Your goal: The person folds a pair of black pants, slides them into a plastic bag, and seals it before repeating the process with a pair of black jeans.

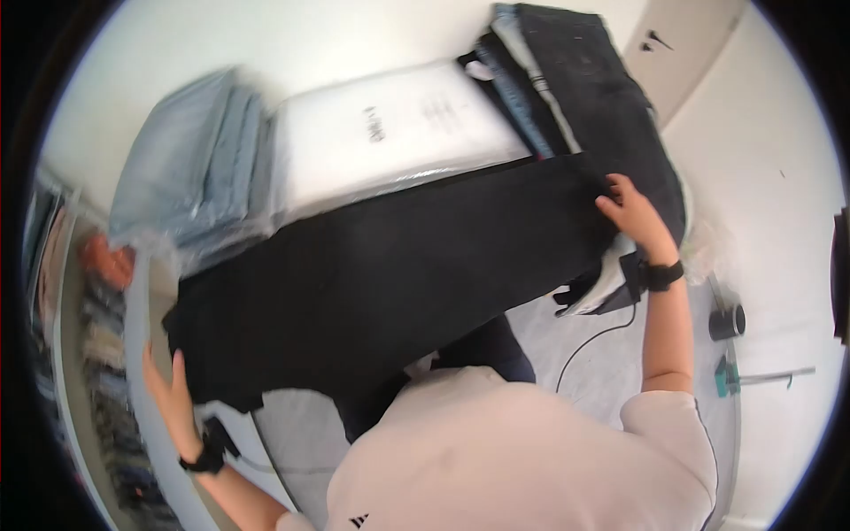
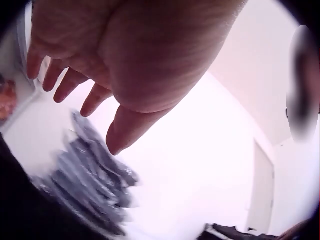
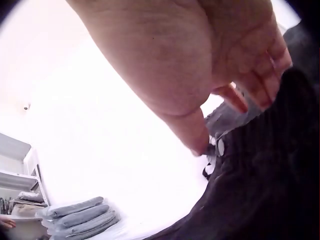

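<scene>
Black trousers [image 1: 381,265] lie stretched across the surface before me, folded lengthwise. At their left end is my left hand [image 1: 168,389], fingers straight and thumb apart from them. The left wrist view has this hand [image 2: 125,55] with its palm showing and nothing in it. My right hand [image 1: 637,217] is over the far right end, its fingers loosely bent and spread. Seen from the right wrist, the thumb of that hand [image 3: 185,65] is right beside a button [image 3: 221,147] on the dark waistband [image 3: 250,135].
Bagged blue garments [image 1: 190,159] are stacked at the back left, beside a white plastic-wrapped package [image 1: 390,133]. A pile of dark jeans [image 1: 584,80] lies at the back right. Shelves of clothes [image 1: 115,380] stand left. A cable [image 1: 589,341] hangs by my right side.
</scene>
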Demonstrator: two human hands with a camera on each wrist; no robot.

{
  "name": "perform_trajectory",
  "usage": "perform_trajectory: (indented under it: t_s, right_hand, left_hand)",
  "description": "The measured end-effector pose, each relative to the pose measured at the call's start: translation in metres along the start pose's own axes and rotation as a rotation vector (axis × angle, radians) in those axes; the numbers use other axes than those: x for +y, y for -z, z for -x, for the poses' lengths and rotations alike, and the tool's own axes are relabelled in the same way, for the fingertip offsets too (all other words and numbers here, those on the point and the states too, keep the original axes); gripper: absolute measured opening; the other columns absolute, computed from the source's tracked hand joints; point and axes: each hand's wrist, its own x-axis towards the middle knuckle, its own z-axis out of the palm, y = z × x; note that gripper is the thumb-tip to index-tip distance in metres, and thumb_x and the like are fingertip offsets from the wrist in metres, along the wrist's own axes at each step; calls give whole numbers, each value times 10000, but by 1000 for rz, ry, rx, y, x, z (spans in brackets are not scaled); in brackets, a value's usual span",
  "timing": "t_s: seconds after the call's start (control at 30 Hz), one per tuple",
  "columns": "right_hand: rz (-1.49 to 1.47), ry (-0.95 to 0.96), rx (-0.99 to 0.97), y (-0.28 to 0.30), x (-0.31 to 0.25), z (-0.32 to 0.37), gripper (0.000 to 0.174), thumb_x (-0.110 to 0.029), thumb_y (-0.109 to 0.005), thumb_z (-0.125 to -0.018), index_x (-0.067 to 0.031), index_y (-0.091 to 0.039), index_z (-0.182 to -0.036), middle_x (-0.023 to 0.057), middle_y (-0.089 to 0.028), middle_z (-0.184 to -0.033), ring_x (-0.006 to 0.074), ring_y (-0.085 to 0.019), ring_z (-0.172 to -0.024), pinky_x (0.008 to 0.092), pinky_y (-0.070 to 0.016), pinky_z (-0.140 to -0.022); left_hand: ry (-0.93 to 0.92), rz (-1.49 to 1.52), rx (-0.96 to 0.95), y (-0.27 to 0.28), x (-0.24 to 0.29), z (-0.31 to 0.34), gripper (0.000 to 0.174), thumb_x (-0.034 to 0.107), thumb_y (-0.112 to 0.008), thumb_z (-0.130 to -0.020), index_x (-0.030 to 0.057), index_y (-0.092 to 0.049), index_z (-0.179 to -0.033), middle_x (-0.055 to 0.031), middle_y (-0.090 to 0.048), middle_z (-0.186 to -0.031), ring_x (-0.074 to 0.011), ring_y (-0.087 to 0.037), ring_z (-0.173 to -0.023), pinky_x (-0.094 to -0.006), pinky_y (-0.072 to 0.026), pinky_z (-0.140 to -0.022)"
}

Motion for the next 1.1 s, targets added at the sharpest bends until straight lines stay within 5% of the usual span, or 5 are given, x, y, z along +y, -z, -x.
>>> perform_trajectory:
  t_s: [0.23, 0.47, 0.6, 0.83, 1.1]
  right_hand:
    - [141, -362, -227, -6, -11, -76, 700, -552, -659, -777, 127, -628, -947, 179, -652, -874, 251, -628, -849, 342, -466, -762]
    - [253, 100, 59, -22, -4, -62, 602, -472, -562, -872, 111, -588, -1021, 310, -612, -1012, 421, -589, -987, 423, -445, -833]
    - [120, 62, 139, 26, -9, -63, 549, -451, -541, -899, 92, -590, -968, 274, -628, -932, 367, -616, -905, 403, -447, -787]
    - [254, -31, -172, -6, 41, -96, 689, -527, -498, -897, 131, -564, -1088, 316, -592, -1082, 404, -560, -1075, 396, -426, -913]
    - [387, -67, -110, -18, 23, -76, 625, -459, -553, -883, 76, -514, -1202, 307, -565, -1153, 408, -519, -1140, 409, -432, -937]
  left_hand:
    - [-533, 201, -340, -46, 109, -45, 501, 221, -651, -830, 89, -497, -1289, -203, -453, -1351, -390, -364, -1282, -450, -287, -1070]
    - [-441, 121, -944, -131, 166, -60, 752, 515, -593, -833, 177, -308, -1441, -233, -190, -1501, -456, -148, -1380, -525, -237, -1089]
    - [-338, -188, -1155, -139, 195, -57, 863, 683, -425, -841, 247, -71, -1497, -181, 94, -1538, -464, 28, -1394, -637, -190, -1053]
    - [-311, -267, -1181, -147, 200, -49, 912, 696, -436, -824, 273, 14, -1494, -160, 154, -1533, -449, 81, -1396, -639, -181, -1051]
    - [-333, -170, -1147, -145, 194, -49, 984, 726, -488, -774, 217, -60, -1499, -200, 120, -1531, -497, 65, -1379, -627, -150, -1064]
